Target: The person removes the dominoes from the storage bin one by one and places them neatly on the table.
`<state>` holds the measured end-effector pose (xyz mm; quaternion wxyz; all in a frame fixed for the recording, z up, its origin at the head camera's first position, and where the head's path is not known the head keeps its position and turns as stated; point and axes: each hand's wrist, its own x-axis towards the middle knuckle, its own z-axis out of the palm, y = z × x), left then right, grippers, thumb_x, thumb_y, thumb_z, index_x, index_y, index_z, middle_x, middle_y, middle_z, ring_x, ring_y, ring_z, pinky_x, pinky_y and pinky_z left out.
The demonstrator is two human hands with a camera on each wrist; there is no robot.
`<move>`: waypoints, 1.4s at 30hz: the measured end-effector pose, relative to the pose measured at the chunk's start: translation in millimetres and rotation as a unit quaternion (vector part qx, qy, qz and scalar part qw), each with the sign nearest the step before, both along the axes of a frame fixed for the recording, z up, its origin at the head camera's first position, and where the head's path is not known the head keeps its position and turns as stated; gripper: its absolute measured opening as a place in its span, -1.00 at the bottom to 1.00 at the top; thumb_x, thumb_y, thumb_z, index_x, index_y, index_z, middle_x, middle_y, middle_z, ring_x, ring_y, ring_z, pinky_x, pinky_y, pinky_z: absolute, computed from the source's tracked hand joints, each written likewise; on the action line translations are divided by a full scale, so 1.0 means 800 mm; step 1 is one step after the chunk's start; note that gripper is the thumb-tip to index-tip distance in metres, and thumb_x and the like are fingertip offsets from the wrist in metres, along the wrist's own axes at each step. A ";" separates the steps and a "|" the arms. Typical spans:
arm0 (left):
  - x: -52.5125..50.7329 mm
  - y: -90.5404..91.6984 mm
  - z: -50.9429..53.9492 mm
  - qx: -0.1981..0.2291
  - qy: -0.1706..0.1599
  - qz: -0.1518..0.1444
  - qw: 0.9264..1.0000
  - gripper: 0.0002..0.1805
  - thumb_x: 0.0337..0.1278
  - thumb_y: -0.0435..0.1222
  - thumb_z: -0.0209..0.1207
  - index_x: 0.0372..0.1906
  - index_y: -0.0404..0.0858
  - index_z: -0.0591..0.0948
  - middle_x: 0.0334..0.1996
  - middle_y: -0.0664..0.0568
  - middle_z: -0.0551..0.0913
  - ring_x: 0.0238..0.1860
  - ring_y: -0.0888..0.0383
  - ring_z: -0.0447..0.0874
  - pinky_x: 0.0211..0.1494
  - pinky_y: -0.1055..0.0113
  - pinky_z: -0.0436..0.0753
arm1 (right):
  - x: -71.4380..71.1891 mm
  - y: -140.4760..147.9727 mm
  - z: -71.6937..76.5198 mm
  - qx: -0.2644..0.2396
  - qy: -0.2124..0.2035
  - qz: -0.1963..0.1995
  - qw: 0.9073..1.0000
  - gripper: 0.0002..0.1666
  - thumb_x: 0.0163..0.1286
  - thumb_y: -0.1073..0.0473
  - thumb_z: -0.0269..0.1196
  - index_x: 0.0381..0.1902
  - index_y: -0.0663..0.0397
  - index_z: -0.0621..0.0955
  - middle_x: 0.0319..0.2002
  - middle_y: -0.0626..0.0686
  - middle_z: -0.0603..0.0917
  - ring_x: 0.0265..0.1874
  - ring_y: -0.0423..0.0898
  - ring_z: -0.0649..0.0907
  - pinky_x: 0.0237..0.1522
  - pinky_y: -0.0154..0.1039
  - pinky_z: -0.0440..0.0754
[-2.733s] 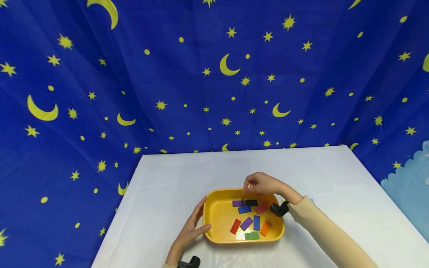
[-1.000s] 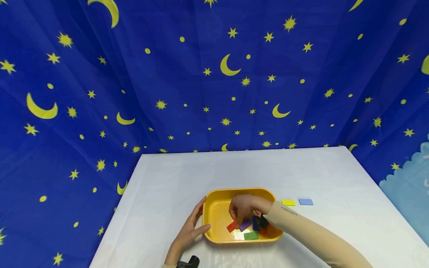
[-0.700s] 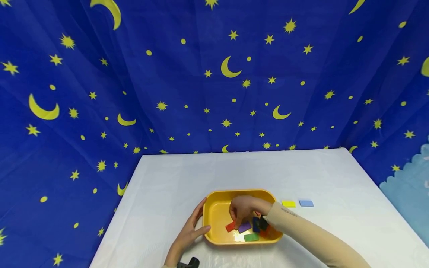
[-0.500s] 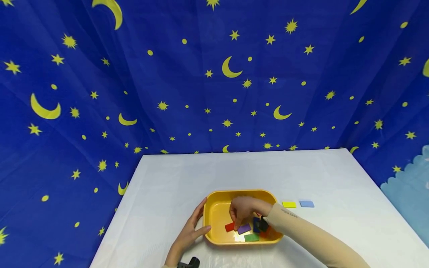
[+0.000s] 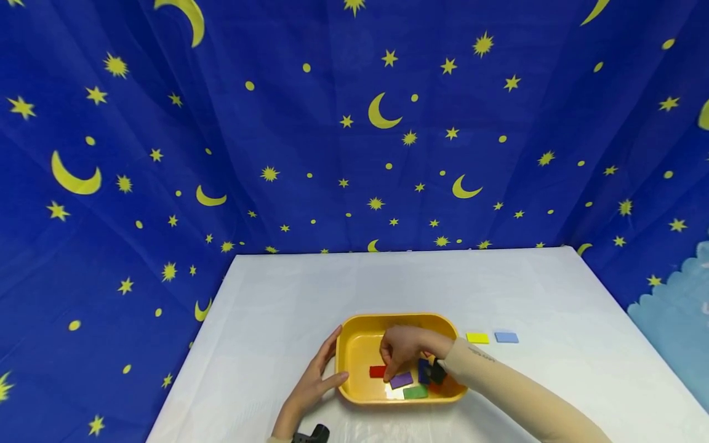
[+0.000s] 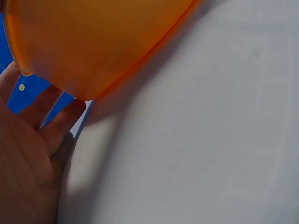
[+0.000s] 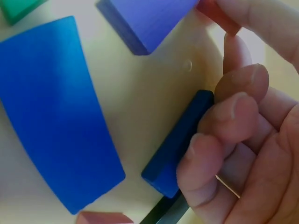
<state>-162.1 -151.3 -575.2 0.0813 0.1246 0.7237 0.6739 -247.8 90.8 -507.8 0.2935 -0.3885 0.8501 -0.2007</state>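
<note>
Head view. White-covered table (image 5: 288, 295), before a dark blue cloth backdrop (image 5: 310, 141) printed with yellow moons and stars. On the table, a yellow, round-cornered, plastic-looking tray (image 5: 354, 384). Left hand (image 5: 311, 383) at the tray's left end: fingers straight, spread along the outer wall, thumb on the rim nearer the person. Right hand (image 5: 400, 347) reaches down inside, beige sleeve (image 5: 509, 384) crossing the right rim. Thumb and forefinger pinch a red, flat, rectangular, wooden-looking block (image 5: 378, 371), low near mid-tray. Just right of it, a purple rectangular block of like make (image 5: 401, 380); next, a green one (image 5: 415, 392), nearer the front wall. Outside, right of the tray: a bright yellow flat block (image 5: 477, 338) and a pale blue flat block (image 5: 506, 338), side by side, apart.

Left wrist view. Fingers extended with gaps between, tips at the tray's outer wall, which looks orange here.

Right wrist view. Red block at the upper edge, between thumb and forefinger; other fingers bent inward. Beneath them, a dark blue oblong block (image 7: 175, 144); farther left, a large-looking bright blue block (image 7: 58, 114). Whether red touches purple, cannot tell.
</note>
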 end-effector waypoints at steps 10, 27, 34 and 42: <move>0.001 0.000 -0.001 -0.006 -0.013 0.005 1.000 -0.15 0.12 -0.29 0.24 0.47 0.16 0.12 0.45 0.19 0.08 0.38 0.11 0.12 0.39 -0.03 -0.02 | -0.004 0.005 0.002 -0.055 0.017 -0.005 0.998 -0.67 0.03 0.03 0.48 -0.70 -0.08 0.55 -0.73 -0.27 0.44 -0.69 -0.33 0.40 -0.59 -0.45 0.35; -0.001 -0.002 -0.002 -0.003 -0.007 0.000 1.000 -0.15 0.12 -0.33 0.23 0.47 0.16 0.12 0.44 0.19 0.08 0.37 0.11 0.13 0.38 -0.02 -0.02 | 0.001 0.014 0.018 -0.082 0.074 -0.015 0.994 -0.82 0.12 0.16 0.37 -0.55 -0.14 0.56 -0.67 -0.27 0.42 -0.67 -0.35 0.37 -0.57 -0.45 0.31; 0.001 -0.001 -0.004 -0.002 0.001 -0.003 1.000 -0.14 0.12 -0.33 0.24 0.48 0.12 0.12 0.45 0.16 0.08 0.37 0.08 0.15 0.37 -0.06 -0.01 | 0.003 0.022 0.021 -0.116 0.041 -0.033 0.992 -0.84 0.15 0.17 0.38 -0.54 -0.08 0.59 -0.69 -0.24 0.42 -0.69 -0.34 0.37 -0.59 -0.45 0.30; 0.000 -0.001 -0.003 -0.001 0.008 0.003 1.000 -0.15 0.11 -0.35 0.24 0.47 0.11 0.14 0.44 0.17 0.11 0.37 0.09 0.16 0.38 -0.01 -0.01 | 0.002 0.034 0.023 -0.157 0.030 -0.061 0.985 -0.81 0.15 0.04 0.41 -0.51 -0.09 0.60 -0.69 -0.23 0.41 -0.72 -0.34 0.36 -0.60 -0.45 0.27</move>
